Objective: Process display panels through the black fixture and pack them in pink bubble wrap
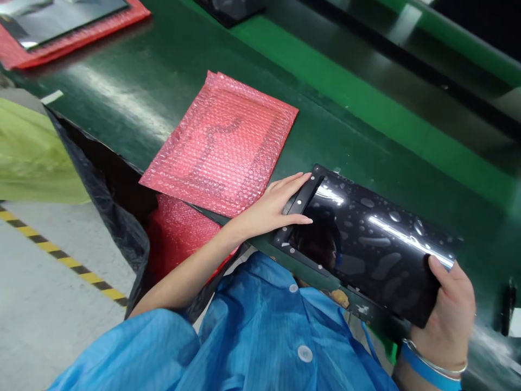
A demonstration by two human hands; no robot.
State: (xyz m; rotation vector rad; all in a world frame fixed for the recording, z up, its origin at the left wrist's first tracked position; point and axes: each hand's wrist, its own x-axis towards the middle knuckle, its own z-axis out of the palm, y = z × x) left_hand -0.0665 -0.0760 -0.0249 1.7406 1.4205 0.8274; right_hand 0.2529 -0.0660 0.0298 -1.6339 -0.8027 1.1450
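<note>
A black glossy panel (pixel 366 239) with bubbles under its film lies slanted over the green table's near edge. My left hand (pixel 277 209) reaches across to its left end, thumb and fingers apart around the black end strip. At the right end, my right hand (pixel 450 301) grips the panel, thumb on top and the other fingers mostly hidden beneath. Left of the panel, a pink bubble-wrap pouch (pixel 228 144) lies flat with a dark outline showing through. More red bubble wrap (pixel 179 233) sits lower, beside a black liner.
Another panel on red bubble wrap (pixel 93 41) lies at the upper left of the green table (pixel 171 60). A dark object (pixel 232 8) is at the top. A black liner (pixel 134 244) hangs at the near edge. Yellow-green fabric (pixel 36 152) shows at far left.
</note>
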